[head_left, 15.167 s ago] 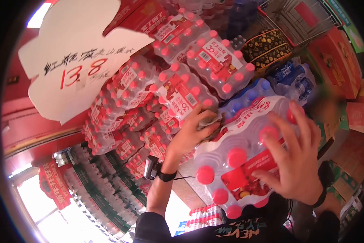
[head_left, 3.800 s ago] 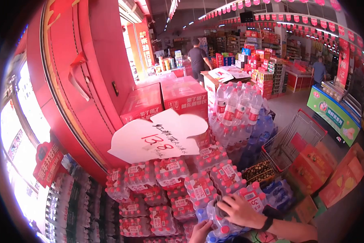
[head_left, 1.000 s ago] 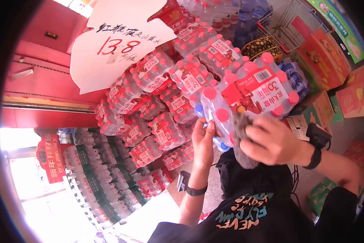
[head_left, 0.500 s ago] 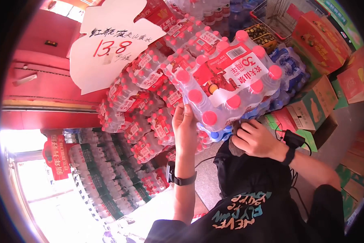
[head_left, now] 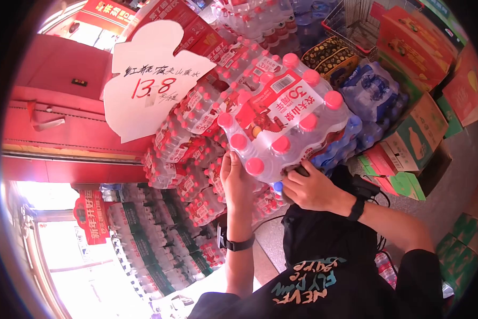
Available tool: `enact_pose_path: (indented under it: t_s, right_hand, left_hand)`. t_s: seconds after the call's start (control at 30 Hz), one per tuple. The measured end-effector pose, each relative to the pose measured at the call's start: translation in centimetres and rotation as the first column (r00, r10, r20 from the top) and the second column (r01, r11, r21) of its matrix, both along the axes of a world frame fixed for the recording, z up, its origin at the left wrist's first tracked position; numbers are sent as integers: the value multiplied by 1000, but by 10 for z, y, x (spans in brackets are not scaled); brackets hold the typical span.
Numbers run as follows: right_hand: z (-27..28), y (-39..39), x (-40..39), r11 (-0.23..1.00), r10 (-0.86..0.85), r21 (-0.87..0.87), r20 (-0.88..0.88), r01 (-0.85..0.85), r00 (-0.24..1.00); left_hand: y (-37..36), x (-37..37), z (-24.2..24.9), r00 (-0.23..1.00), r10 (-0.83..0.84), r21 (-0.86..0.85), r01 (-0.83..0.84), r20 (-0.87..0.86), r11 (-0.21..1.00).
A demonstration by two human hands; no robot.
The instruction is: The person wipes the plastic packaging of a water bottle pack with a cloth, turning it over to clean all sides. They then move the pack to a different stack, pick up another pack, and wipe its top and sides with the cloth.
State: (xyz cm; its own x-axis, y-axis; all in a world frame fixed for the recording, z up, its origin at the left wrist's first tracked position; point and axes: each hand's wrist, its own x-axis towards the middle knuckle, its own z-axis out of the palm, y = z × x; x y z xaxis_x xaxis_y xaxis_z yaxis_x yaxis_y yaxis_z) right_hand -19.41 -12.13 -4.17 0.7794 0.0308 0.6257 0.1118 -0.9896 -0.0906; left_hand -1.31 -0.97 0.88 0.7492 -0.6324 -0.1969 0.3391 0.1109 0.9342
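A shrink-wrapped pack of red-capped water bottles (head_left: 286, 114) sits tilted on top of a stack of similar packs (head_left: 196, 114). My left hand (head_left: 238, 178) is against the pack's near left corner, its fingertips just under a red cap and partly hidden by the bottles. At the pack's near lower edge, my right hand (head_left: 310, 186) has curled fingers around something dark that I cannot make out. Blue-capped bottles (head_left: 334, 151) show beneath the pack, to the right of my right hand.
A white price sign (head_left: 148, 80) stands at the upper left. Blue-wrapped packs (head_left: 371, 90), a black and yellow patterned item (head_left: 332, 59), a wire basket (head_left: 356, 26) and open cartons (head_left: 417, 133) are at the right. More bottle packs (head_left: 143, 239) are stacked at lower left.
The top pack appears lower and further left in view, along with my hands. My right hand has moved left, closer to the pack's near edge. More of the blue-wrapped packs shows.
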Motion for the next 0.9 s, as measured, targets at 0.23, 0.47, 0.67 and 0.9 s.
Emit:
enact_pose_path:
  t_s: [0.23,0.47,0.67,0.9]
  right_hand:
    - [66,-31,-8,976,-186,163,306,142,934]
    - [-23,-37,-23,977,-209,50,68,206,975]
    - [58,-53,-63,916,-276,337,139,217,951]
    - [146,-147,-27,897,-322,396,277,197,905]
  left_hand:
    - [0,-7,-1,992,0,63,-8,128,998]
    - [-3,-8,3,925,-65,170,0,375,985]
    - [2,-14,10,846,-129,320,-51,517,946]
    - [2,-7,8,984,43,203,-79,175,976]
